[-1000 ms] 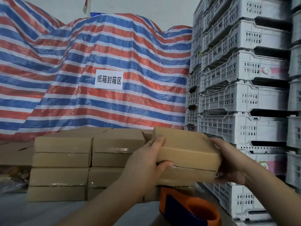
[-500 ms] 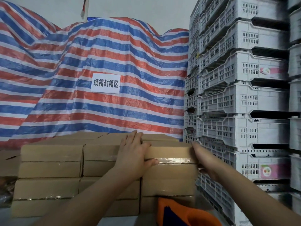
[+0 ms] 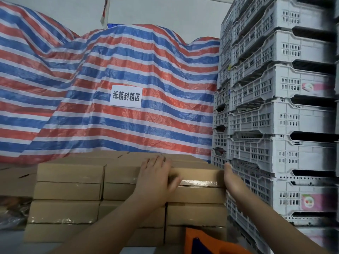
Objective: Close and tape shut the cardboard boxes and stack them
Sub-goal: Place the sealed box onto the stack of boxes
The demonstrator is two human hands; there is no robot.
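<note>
Grey work surface [image 3: 12, 242] seen at near left. Stacked cardboard boxes [image 3: 67, 209] carried on it in three columns; orange tape dispenser [image 3: 207, 242] seen at near edge, right.

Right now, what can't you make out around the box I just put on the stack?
- Head view, left hand: thumb motion-blurred, grip unclear.
- Right hand: fingers hidden behind the top box.
- Tape dispenser: cut off by the bottom edge.
- Rear boxes: only top edges show.
</note>
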